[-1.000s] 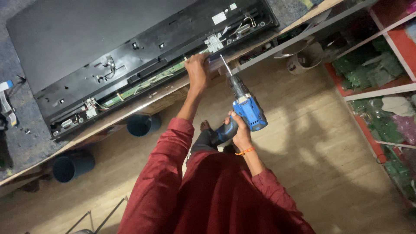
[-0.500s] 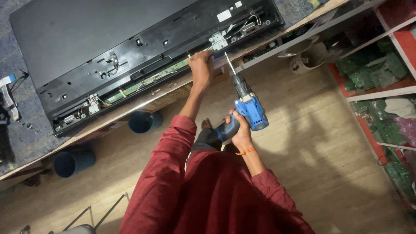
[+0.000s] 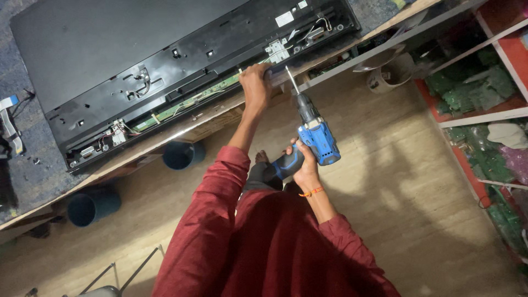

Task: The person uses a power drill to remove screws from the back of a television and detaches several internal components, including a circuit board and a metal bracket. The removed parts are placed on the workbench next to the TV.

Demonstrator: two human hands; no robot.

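Head camera looks down on a big black television (image 3: 137, 60) lying face down on the tabletop (image 3: 181, 129), with its lower strip open and wires showing. Left hand (image 3: 256, 82) rests on the near edge of this television, fingers curled over the edge. Right hand (image 3: 302, 165) has its fingers clenched around the grip of a blue drill (image 3: 313, 135); the drill's thin bit points up to the television's edge, just beside the left hand. Compared with half a second ago, both hands and the drill are nearly in the same place.
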